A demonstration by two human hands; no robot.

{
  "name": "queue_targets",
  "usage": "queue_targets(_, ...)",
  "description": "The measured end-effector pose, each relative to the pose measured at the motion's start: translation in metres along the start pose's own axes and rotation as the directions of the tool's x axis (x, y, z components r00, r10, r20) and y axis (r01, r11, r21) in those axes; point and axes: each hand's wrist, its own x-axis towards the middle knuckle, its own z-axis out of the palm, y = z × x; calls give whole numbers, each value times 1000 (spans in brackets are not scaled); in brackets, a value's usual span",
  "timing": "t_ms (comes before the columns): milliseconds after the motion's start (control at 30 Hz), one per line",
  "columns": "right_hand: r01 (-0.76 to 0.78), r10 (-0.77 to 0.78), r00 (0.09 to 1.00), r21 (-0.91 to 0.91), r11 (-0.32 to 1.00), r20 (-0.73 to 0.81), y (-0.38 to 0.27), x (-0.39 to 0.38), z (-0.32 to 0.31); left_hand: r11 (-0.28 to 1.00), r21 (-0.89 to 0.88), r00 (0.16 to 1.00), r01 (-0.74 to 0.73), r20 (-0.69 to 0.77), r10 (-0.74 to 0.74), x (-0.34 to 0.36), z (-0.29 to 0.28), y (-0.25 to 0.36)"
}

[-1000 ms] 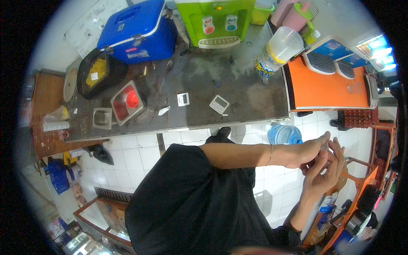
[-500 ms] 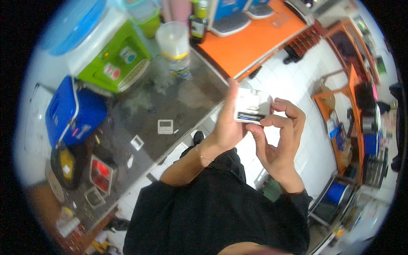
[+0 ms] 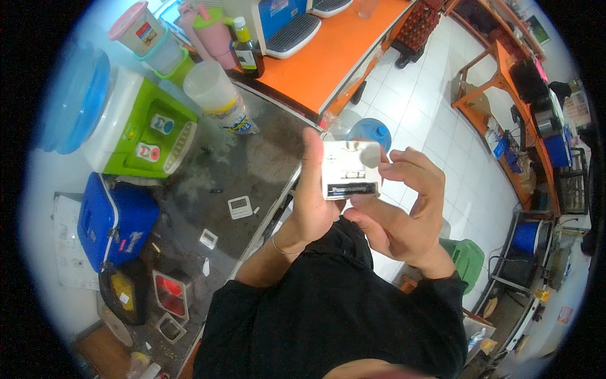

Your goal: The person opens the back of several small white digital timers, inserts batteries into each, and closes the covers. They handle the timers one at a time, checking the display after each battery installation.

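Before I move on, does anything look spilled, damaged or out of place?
Two things. The raised white device has its battery exposed, with no cover over the slot. Also, pale blotches break up the dark counter near the green water dispenser; I can't tell whether they're stains or a spill.

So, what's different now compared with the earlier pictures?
The view has swung right, putting the dark counter further left. The left hand and right hand came from the picture's right toward its middle; the white device between them, barely visible at first, now faces the camera, showing a battery. The white timer and blue cooler stayed on the counter.
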Motion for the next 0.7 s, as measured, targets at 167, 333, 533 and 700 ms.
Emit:
queue_targets(167, 211, -214, 976, 82, 974, 30, 17, 8, -5, 921, -303, 970, 244, 64, -236, -4, 3, -5)
queue_targets(333, 238, -248, 967, 158, 958, 50, 31, 20, -3, 954, -194, 973, 230, 39, -227, 12, 2, -6)
queue_targets(533, 286, -298, 953, 172, 943, 50, 34, 18, -1, 931, -232, 951, 284, 191, -242, 14, -5, -11)
queue_targets(700, 267, -285, 957, 218, 939, 53, 40, 16, -1, 928, -205, 945, 311, 175, -278, 17, -11, -15)
